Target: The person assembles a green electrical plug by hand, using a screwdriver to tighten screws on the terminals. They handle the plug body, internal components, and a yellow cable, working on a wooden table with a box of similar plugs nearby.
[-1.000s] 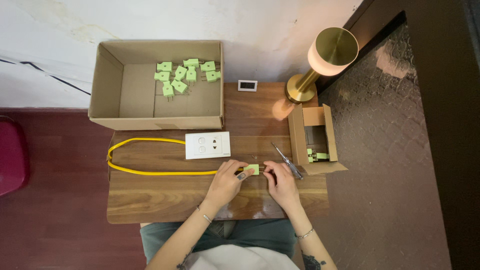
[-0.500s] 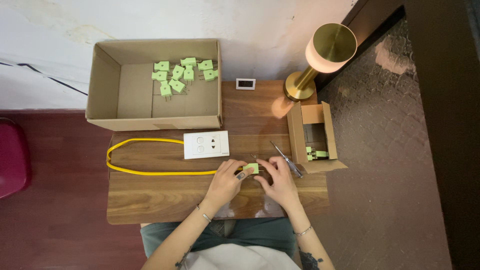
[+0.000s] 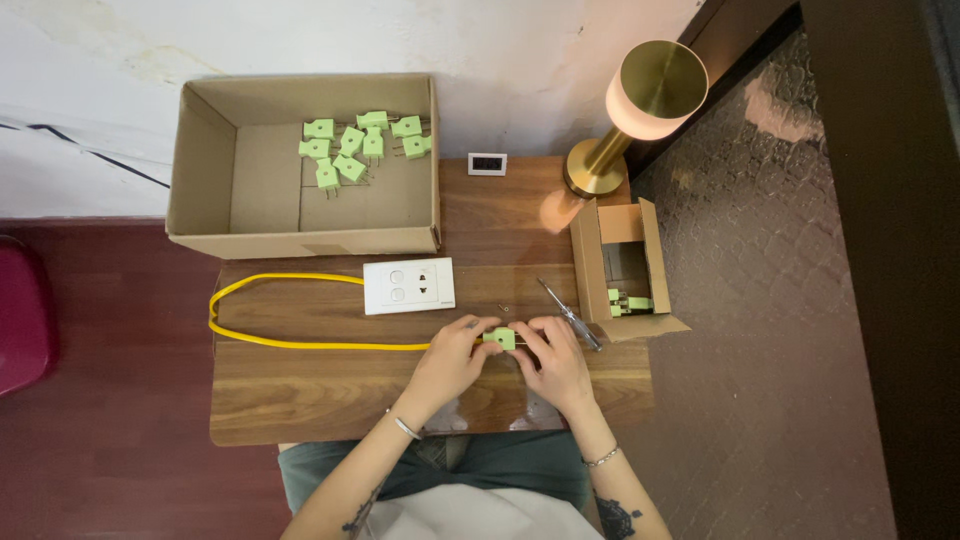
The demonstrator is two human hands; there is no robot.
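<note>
From the head view, a green plug [image 3: 502, 338] is gripped between the fingers of the left hand [image 3: 452, 362] and right hand [image 3: 556, 362], above the worktop [image 3: 330, 400]. A yellow cable [image 3: 262, 318] trails leftward; a screwdriver [image 3: 570, 314] lies just beyond the right fingers.

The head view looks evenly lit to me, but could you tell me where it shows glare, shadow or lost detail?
Head view: sharp and evenly lit overall; the lamp shade glows nearly washed out and throws a warm patch on the table beside its base; the right edge falls into dark shadow; the green plug between the left hand and right hand is too small for detail.
</note>
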